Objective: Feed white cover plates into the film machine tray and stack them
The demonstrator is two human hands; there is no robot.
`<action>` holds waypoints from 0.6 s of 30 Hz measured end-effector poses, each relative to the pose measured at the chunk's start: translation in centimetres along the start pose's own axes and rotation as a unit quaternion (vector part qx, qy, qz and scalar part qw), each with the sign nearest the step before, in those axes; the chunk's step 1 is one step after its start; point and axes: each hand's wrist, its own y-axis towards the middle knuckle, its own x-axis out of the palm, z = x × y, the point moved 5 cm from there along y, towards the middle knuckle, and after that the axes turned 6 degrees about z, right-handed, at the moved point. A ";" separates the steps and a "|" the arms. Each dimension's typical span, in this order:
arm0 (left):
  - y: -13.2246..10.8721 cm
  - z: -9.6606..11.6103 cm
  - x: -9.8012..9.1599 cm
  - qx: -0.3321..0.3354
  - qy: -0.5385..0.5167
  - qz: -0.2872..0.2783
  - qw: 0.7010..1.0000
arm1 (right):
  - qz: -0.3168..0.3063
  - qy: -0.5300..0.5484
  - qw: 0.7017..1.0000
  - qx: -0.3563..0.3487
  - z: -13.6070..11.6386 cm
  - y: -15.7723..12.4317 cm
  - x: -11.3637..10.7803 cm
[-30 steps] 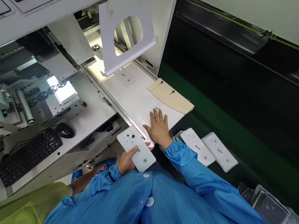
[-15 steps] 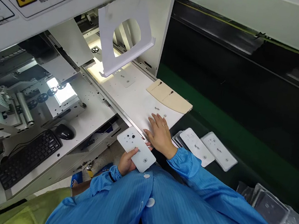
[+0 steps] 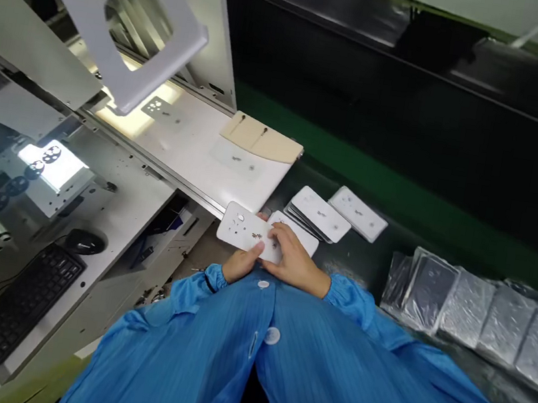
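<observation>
A white phone back panel (image 3: pixel 240 225) with camera holes at its far left end is held in front of my blue coat. My left hand (image 3: pixel 240 264) grips its lower edge, thumb on top and the other fingers underneath. My right hand (image 3: pixel 298 265) is closed on the right end of the same panel, its fingers bent over the face near the small printed marks. Just behind the right hand lies another white panel (image 3: pixel 305 236), partly hidden by it. Beyond that is a stack of panels (image 3: pixel 322 213), and a second stack (image 3: pixel 359 213) sits to its right.
A white machine bed (image 3: pixel 190 149) carries a thin sheet (image 3: pixel 161 111) near the lit area and a cream pad (image 3: pixel 263 139). A white bracket (image 3: pixel 146 75) overhangs it. Several plastic-wrapped packs (image 3: pixel 469 302) are at the right. Left are a keyboard (image 3: pixel 24 300) and mouse (image 3: pixel 85 242).
My right hand has left the white bed and come back onto the phone back panel in my left hand. The view has swung right, bringing more wrapped packs into sight.
</observation>
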 end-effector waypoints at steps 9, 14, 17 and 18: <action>0.5 -4.6 0.1 0.005 0.276 -0.028 0.961 | -0.002 -0.177 0.967 0.183 11.4 -9.4 -1.5; 4.8 -4.7 1.3 0.130 0.568 0.006 0.813 | -0.027 -0.305 0.929 0.207 12.5 -6.4 0.7; 7.8 -4.8 2.7 0.132 0.689 -0.035 0.712 | -0.047 -0.344 0.915 0.206 12.4 -4.9 1.8; 8.5 -4.9 3.2 0.135 0.715 -0.057 0.684 | -0.054 -0.352 0.912 0.206 12.3 -4.7 2.1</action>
